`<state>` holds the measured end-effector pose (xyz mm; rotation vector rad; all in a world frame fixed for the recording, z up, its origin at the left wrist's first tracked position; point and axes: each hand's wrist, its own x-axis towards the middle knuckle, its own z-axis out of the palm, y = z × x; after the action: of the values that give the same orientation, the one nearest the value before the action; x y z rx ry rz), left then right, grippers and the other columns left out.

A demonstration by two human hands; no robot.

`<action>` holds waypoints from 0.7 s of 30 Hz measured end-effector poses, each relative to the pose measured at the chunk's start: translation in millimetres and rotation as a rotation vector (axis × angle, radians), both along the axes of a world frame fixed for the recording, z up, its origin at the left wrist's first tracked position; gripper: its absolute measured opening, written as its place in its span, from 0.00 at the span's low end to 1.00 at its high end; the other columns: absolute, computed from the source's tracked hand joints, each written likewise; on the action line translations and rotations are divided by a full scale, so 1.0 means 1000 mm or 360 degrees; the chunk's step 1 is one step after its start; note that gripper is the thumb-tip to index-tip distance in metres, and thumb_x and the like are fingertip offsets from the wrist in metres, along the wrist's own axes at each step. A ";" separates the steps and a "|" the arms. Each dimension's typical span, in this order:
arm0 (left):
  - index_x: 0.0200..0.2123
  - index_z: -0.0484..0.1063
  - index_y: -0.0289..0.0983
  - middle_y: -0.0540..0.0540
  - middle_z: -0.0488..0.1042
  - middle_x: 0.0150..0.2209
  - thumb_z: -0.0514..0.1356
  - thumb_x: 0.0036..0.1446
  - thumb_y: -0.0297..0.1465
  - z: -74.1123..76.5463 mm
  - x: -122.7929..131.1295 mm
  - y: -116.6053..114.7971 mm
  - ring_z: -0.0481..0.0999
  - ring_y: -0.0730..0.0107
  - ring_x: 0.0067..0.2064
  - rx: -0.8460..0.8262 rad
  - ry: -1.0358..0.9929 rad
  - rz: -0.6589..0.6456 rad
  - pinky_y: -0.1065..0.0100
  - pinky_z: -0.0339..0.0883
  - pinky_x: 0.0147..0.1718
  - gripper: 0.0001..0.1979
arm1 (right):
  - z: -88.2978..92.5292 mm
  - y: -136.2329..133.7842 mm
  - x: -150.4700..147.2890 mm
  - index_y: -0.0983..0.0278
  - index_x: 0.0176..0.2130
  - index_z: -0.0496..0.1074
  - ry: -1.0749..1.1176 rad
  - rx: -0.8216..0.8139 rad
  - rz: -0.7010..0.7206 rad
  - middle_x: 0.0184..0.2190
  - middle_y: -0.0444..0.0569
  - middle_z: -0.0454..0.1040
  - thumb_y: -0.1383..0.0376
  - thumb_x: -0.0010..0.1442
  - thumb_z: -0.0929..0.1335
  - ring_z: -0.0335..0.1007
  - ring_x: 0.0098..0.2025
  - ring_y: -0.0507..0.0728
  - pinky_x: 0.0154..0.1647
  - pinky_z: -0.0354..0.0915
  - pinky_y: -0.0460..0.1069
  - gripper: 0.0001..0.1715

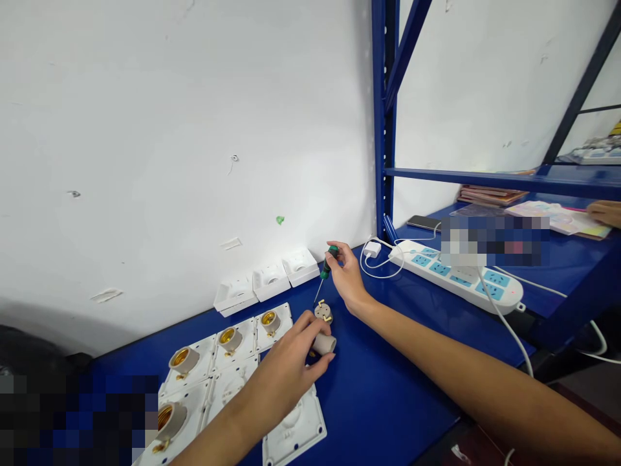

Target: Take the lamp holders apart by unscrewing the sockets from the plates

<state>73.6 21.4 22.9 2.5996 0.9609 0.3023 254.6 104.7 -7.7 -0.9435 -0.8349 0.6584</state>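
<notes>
My left hand (287, 366) grips a small beige lamp socket (323, 330) by its barrel, its brass-contact end turned up toward me. My right hand (345, 275) pinches a green-handled screwdriver (326, 266), whose thin tip points down at the socket's top. Both hands work just above the blue bench (383, 388). Under my left wrist lies a white square base plate (294, 432).
Several white plates with brass-lined sockets (230, 338) lie at the left. White back boxes (269, 280) line the wall. A white power strip (458, 272) with cables, a phone (424, 222) and books sit right; another person's hand (605, 212) rests far right. Blue shelf posts (384, 116) stand behind.
</notes>
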 end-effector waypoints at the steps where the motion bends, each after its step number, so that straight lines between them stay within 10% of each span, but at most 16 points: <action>1: 0.49 0.69 0.41 0.45 0.71 0.50 0.57 0.68 0.24 0.001 -0.001 0.000 0.77 0.62 0.41 0.0167 0.0091 -0.0064 0.60 0.73 0.42 0.09 | 0.000 0.000 0.000 0.61 0.49 0.74 -0.0006 0.0000 -0.0002 0.38 0.47 0.73 0.56 0.59 0.70 0.69 0.39 0.57 0.39 0.68 0.51 0.20; 7: 0.68 0.59 0.41 0.34 0.70 0.59 0.59 0.66 0.19 0.000 -0.010 -0.002 0.73 0.43 0.59 0.0823 0.0418 -0.0529 0.43 0.68 0.57 0.30 | 0.000 0.001 0.002 0.61 0.50 0.74 -0.0042 0.0008 -0.0006 0.38 0.47 0.73 0.55 0.59 0.70 0.70 0.39 0.58 0.38 0.69 0.51 0.21; 12: 0.62 0.66 0.43 0.41 0.74 0.54 0.68 0.67 0.35 -0.007 -0.017 0.004 0.78 0.49 0.49 0.0564 0.0194 -0.0207 0.47 0.73 0.50 0.23 | -0.002 0.002 0.003 0.61 0.50 0.74 -0.0068 0.0026 -0.0012 0.39 0.47 0.74 0.56 0.59 0.70 0.70 0.38 0.57 0.39 0.69 0.51 0.20; 21: 0.57 0.70 0.44 0.47 0.78 0.51 0.67 0.66 0.24 -0.008 -0.006 0.005 0.80 0.55 0.51 0.0229 -0.0082 -0.0004 0.54 0.75 0.51 0.19 | -0.004 0.003 0.003 0.61 0.50 0.75 -0.0099 0.0053 -0.0036 0.37 0.47 0.75 0.55 0.60 0.71 0.71 0.37 0.57 0.37 0.70 0.52 0.21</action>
<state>68.0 26.3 15.3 2.7071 0.9504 0.4514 257.3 108.2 -12.0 -0.9458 -0.8865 0.5967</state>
